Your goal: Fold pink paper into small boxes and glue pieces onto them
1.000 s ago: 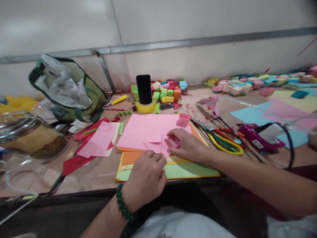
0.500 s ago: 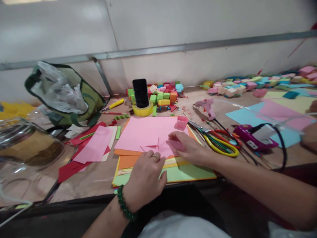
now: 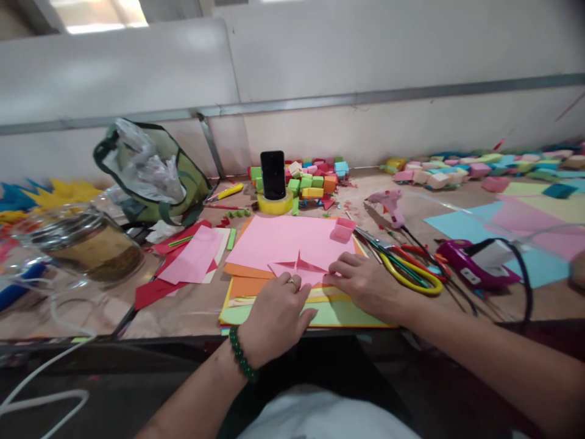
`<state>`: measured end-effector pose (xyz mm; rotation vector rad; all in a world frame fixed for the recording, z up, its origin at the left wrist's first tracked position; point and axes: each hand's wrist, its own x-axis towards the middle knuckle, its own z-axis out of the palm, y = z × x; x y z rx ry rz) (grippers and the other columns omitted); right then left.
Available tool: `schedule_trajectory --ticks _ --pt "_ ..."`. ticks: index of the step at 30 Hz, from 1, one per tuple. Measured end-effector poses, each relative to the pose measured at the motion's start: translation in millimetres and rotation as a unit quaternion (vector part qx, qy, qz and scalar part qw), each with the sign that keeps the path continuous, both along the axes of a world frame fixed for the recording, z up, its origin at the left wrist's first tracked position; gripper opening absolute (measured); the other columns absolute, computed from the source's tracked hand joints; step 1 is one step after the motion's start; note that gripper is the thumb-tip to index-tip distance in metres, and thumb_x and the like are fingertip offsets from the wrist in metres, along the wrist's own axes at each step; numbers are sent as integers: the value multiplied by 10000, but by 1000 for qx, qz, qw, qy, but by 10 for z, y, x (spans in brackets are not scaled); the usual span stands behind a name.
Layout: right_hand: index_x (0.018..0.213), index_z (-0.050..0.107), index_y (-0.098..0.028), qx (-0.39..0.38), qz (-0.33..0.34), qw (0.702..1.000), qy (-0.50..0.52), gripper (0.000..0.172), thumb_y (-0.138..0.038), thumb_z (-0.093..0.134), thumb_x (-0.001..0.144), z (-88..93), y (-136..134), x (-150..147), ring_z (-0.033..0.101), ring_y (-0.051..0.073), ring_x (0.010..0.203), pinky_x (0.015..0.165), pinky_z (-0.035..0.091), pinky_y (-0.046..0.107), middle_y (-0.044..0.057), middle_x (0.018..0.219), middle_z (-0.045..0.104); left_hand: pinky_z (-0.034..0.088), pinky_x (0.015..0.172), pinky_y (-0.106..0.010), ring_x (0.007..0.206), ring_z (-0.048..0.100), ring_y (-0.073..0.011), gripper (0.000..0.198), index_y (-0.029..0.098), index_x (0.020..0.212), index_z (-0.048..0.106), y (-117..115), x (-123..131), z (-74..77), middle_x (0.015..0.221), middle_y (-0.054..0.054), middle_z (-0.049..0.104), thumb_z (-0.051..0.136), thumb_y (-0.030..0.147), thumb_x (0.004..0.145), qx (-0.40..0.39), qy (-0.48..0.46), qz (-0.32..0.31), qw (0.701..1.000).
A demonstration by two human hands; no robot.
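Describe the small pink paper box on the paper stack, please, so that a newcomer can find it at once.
Find the stack of coloured paper at the front edge of the table. On its pink sheet, look at the far right corner, beyond the right hand. The small pink paper box there has raised walls, unlike the flat sheet beneath.

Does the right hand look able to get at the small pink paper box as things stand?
Probably yes: the small pink paper box sits on the pink sheet just beyond the right hand, with nothing visible between, though it would likely leave the folded pink paper first.
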<state>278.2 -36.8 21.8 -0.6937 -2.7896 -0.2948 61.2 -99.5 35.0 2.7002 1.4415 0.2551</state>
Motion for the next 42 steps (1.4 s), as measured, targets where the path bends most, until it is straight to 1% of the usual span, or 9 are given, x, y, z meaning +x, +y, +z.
schedule_trajectory --ticks 6,8,11,15,21,28,36,39,42 --pt "886 674 -157 -36 -69 997 21 218 -75 474 866 -110 -15 112 504 180 793 695 401 280 75 845 608 435 831 -379 917 503 -238 250 173 1016 584 -91 -31 2 938 -85 595 423 340 921 -3 -2 0 1000" --pt "867 668 -156 -37 -92 995 18 204 -79 479 865 -78 -39 99 511 179 794 689 395 276 71 833 604 433 842 -384 917 503 -239 289 176 1056 579 -80 -19 -11 946 -85 593 447 385 907 0 -8 -4 1000" --pt "1002 650 -177 -39 -93 995 -24 230 -84 497 857 25 -93 39 513 190 823 660 384 275 70 879 601 436 844 -406 926 504 -254 398 181 1156 561 -54 9 -8 972 -98 590 481 453 878 15 -7 -9 1000" --pt "1037 656 -200 -59 -108 991 -57 257 -91 510 856 112 -150 -25 516 199 848 624 387 271 74 911 602 445 860 -397 977 519 -259 359 165 1085 606 -111 -9 -8 996 -112 606 489 433 877 3 -14 6 1000" --pt "1027 669 -162 -45 -101 994 12 260 -99 448 905 -32 -171 27 545 188 886 732 454 273 87 931 628 395 1009 -380 1151 506 -240 421 164 1258 528 -251 -111 -150 1269 -114 569 502 352 881 3 -82 27 996" --pt "958 700 -189 -32 -96 994 32 249 -101 476 894 -52 -183 62 560 170 874 697 475 243 75 903 646 406 993 -384 1126 532 -241 365 176 1137 629 -219 -111 -138 1216 -101 615 544 386 850 9 -100 30 994" --pt "773 656 -157 -54 -82 990 103 246 -56 450 859 -96 -145 99 564 166 816 709 486 269 68 825 631 396 989 -397 1128 536 -244 391 186 1193 592 -271 -95 -155 1243 -94 607 554 363 846 14 -102 43 994" --pt "984 642 -145 -49 -76 986 140 260 -55 443 842 -71 -156 94 549 199 943 812 489 332 102 998 630 372 1009 -399 1147 510 -246 408 184 1202 583 -258 -119 -189 1249 -88 601 556 380 845 21 -115 31 993" --pt "1134 609 -167 -59 -33 993 94 317 -102 472 857 -4 -173 53 525 224 1008 870 472 384 112 1111 605 353 1016 -408 1138 498 -250 399 190 1177 591 -248 -135 -185 1230 -82 606 576 390 833 24 -121 28 992"
